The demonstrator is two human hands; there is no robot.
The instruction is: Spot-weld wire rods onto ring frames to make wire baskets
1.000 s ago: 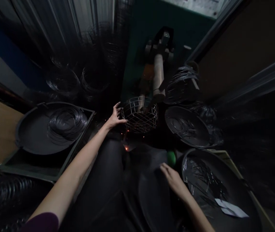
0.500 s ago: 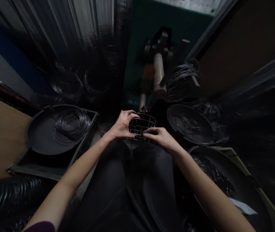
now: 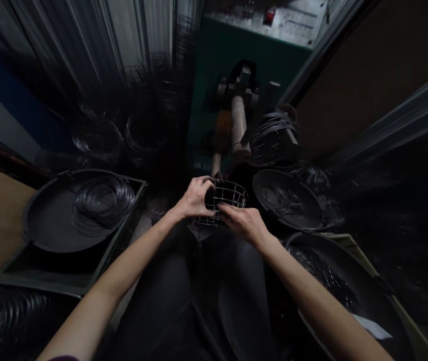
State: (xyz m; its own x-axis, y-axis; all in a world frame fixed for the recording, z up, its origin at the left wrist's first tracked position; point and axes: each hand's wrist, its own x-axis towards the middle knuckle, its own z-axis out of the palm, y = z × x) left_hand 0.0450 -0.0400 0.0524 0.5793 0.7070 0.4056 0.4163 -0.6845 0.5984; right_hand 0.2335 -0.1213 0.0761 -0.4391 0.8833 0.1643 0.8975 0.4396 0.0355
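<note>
A small round wire basket [image 3: 228,194] sits in front of me under the arms of a green welding machine [image 3: 236,120]. My left hand [image 3: 196,197] curls round the basket's left rim and grips it. My right hand [image 3: 244,223] lies on the basket's near side, fingers pressed to the wires. Both forearms reach forward over my dark lap.
A dark round pan with wire rings [image 3: 101,198] stands on a tray at the left. Two more dark pans, one at mid right [image 3: 287,198] and one at lower right [image 3: 334,281], hold wire pieces. Coils of wire [image 3: 270,135] hang by the machine. A corrugated hose [image 3: 11,321] lies at bottom left.
My right hand came up from the lower right pan to the basket. The basket dropped from the machine's arms toward me, and my left hand shifted from its side to gripping its rim.
</note>
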